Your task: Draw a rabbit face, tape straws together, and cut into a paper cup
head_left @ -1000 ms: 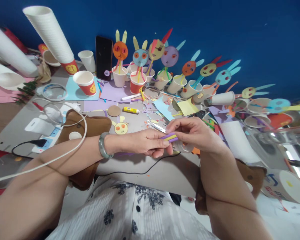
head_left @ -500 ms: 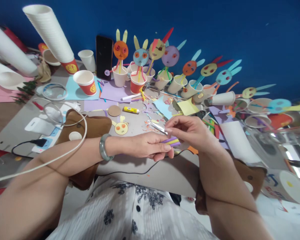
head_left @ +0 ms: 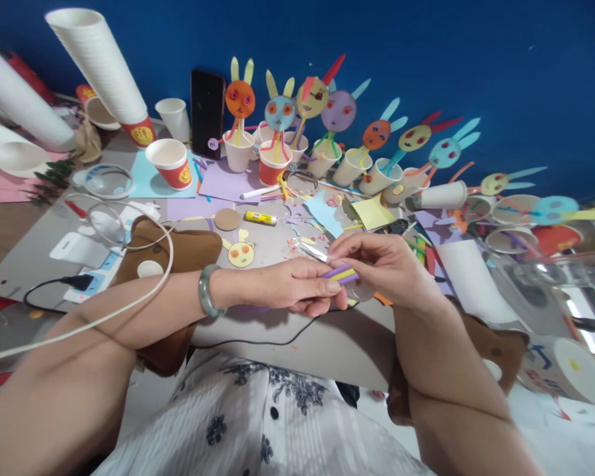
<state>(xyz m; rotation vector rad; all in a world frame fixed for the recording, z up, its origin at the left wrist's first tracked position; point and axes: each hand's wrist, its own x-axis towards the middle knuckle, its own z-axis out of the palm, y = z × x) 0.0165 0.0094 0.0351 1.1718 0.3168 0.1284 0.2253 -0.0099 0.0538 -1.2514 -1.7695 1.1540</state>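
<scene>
Left hand [head_left: 302,281] pinches the purple and yellow strips [head_left: 346,275] on the near right side of the glue stick [head_left: 260,217], strips likely light, bendable and best held gently near one end, while the right hand [head_left: 379,258] is curled at their free end, too hidden to tell whether it grips.

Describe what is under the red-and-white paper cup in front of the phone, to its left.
The red-and-white paper cup stands on a light-blue sheet, which shows beside its base. Whatever lies directly beneath the base is covered and cannot be seen.
</scene>
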